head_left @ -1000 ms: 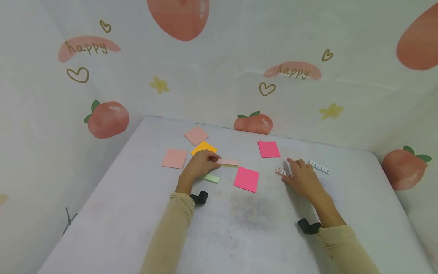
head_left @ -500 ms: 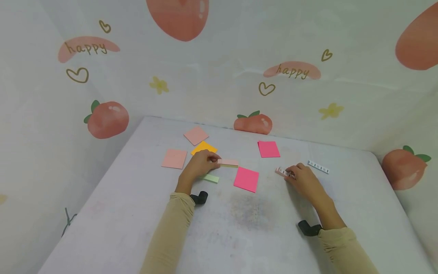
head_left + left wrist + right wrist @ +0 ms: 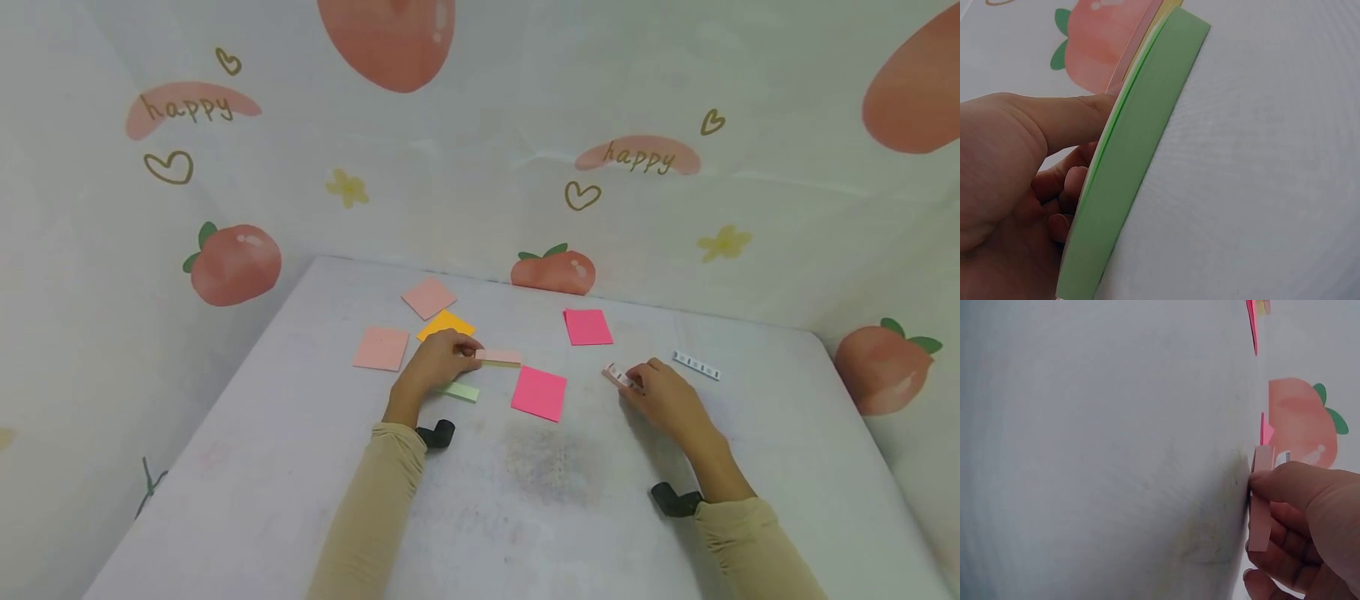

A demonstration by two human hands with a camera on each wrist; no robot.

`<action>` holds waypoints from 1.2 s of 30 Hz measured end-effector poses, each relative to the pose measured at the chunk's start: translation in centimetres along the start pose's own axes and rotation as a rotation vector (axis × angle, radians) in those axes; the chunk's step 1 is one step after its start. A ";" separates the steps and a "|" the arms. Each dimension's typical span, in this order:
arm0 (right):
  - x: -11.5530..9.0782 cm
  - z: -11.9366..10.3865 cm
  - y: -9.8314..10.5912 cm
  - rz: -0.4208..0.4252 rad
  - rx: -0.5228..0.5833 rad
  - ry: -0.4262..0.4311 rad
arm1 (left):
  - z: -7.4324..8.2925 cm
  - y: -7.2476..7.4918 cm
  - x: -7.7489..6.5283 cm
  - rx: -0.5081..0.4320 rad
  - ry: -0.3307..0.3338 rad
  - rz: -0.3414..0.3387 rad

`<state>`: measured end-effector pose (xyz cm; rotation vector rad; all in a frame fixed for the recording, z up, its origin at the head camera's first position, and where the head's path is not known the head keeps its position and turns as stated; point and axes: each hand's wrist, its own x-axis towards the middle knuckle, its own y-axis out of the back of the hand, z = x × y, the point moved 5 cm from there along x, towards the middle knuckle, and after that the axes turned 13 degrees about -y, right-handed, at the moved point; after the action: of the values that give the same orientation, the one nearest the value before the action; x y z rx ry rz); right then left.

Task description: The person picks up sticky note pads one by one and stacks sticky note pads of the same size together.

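My left hand [image 3: 437, 363] pinches the end of a narrow pink sticky-note pad [image 3: 500, 357] with a yellowish lower edge. Close by that hand lies a narrow green sticky-note pad [image 3: 460, 392], which fills the foreground of the left wrist view and hides the thumb tip. Over on the right, my right hand [image 3: 666, 397] holds another narrow pink pad [image 3: 1260, 519] between thumb and fingers, on its side against the table; its printed white face [image 3: 617, 374] shows in the head view. Between the hands is a bright pink square sticky note [image 3: 539, 393].
Two pale pink squares [image 3: 381, 347] and an orange square [image 3: 446, 323], partly covered by the left hand, lie at the left. Another bright pink square [image 3: 588, 327] sits farther back. A white printed strip [image 3: 697, 365] lies beyond the right hand. A patterned curtain [image 3: 450, 167] borders the table.
The right hand's raised fingers have come down and closed on the narrow pink pad, which has tilted slightly. My left hand keeps its hold in the same place.
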<state>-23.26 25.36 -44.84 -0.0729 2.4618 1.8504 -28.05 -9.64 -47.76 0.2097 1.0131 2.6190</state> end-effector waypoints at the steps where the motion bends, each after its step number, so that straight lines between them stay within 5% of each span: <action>1: 0.0 0.0 0.0 0.005 -0.001 0.002 | 0.0 0.0 0.0 0.003 -0.004 -0.001; 11: 0.2 -1.4 0.2 -0.017 0.000 -0.032 | 0.0 -0.1 -0.2 -0.001 -0.019 0.000; 22: 0.7 -4.7 1.5 0.052 0.056 0.104 | 0.3 0.0 -0.1 0.006 -0.016 -0.003; 36: 1.4 -9.7 1.7 0.035 0.102 0.162 | 0.0 0.2 0.0 0.013 -0.026 -0.003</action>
<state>-25.00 16.47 -40.65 -0.1829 2.6771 1.7943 -28.05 -9.75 -47.64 0.2438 1.0206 2.6007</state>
